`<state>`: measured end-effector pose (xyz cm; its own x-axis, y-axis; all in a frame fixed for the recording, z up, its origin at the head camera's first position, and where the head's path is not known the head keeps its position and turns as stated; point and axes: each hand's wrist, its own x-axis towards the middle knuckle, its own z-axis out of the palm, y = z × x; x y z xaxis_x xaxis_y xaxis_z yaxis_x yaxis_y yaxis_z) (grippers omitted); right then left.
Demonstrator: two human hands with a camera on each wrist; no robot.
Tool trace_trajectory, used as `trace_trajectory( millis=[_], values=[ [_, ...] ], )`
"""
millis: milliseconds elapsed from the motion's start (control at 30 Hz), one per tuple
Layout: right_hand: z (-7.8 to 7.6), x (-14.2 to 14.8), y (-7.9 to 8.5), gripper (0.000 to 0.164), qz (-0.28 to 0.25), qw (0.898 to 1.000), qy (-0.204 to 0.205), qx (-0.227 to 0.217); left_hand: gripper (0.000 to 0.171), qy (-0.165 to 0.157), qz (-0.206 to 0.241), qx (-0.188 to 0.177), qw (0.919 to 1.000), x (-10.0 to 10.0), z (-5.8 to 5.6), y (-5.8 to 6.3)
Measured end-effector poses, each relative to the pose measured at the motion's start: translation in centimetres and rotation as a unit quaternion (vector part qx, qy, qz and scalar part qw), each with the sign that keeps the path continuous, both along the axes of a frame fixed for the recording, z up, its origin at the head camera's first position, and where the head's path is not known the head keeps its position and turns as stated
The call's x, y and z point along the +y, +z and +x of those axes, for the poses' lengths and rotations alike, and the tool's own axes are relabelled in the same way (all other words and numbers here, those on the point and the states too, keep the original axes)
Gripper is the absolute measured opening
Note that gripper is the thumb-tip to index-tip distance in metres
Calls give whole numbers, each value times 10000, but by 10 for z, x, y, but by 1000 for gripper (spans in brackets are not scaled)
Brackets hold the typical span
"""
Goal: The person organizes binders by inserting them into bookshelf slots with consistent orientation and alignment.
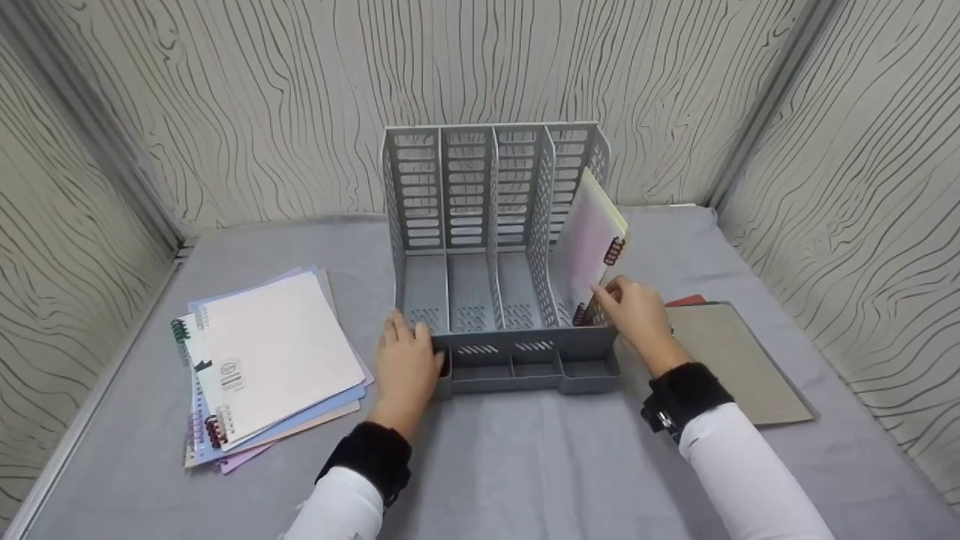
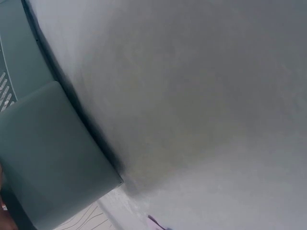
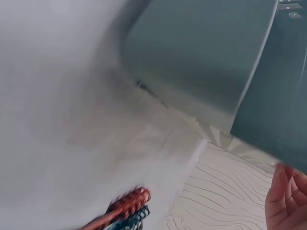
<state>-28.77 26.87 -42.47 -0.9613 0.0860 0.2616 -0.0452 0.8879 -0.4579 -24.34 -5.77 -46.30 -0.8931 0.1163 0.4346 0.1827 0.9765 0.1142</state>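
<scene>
A grey desktop file organizer (image 1: 469, 292) with upright slots and small front trays stands in the middle of the table. My left hand (image 1: 407, 367) grips its front left corner, with the thumb at the left tray. Only a sliver of that hand shows in the left wrist view, beside the organizer's corner (image 2: 57, 158). In the rightmost slot a loose-leaf notebook (image 1: 589, 236) with a translucent pinkish cover and dark red rings stands upright, leaning slightly. My right hand (image 1: 636, 315) pinches its lower front edge; in the right wrist view the notebook is hidden.
Several loose-leaf notebooks (image 1: 289, 356) lie stacked on the left of the grey cloth. At the right lies a grey-brown notebook (image 1: 739, 367) with a red one (image 1: 686, 301) partly under it. Wood-patterned panels (image 1: 300, 97) enclose the table at the back and sides.
</scene>
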Motion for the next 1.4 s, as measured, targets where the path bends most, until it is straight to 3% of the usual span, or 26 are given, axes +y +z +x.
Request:
trace_trajectory(
  millis=[133, 233, 333, 467, 533, 633, 900, 1100, 1400],
  values=[
    [11, 21, -1, 40, 81, 9999, -55, 66, 47, 32, -63, -119, 9999, 0, 2, 0],
    [19, 43, -4, 39, 261, 9992, -237, -196, 46, 37, -40, -161, 9999, 0, 2, 0],
    [25, 65, -10, 46, 558, 9926, -368, -1012, 46, 24, -22, -212, 9998, 0, 2, 2],
    [32, 89, -23, 74, 834, 9678, -328, -2353, 47, 45, -84, -305, 9995, 0, 1, 5],
    [34, 98, -29, 83, 782, 9572, -307, -2770, 48, 64, -117, -329, 9994, 0, 1, 6],
    [38, 107, -35, 83, 631, 9493, -350, -3060, 48, 50, -129, -347, 9993, 0, 1, 6],
    [45, 116, -37, 73, 679, 9452, -439, -3164, 49, 73, -47, -367, 9993, 1, 1, 5],
    [47, 115, -37, 64, 935, 9531, -427, -2846, 48, 47, 21, -363, 9993, 0, 0, 4],
    [48, 115, -44, 45, 1359, 9629, -19, -2332, 46, 21, -52, -205, 9998, -1, 1, 3]
  ],
)
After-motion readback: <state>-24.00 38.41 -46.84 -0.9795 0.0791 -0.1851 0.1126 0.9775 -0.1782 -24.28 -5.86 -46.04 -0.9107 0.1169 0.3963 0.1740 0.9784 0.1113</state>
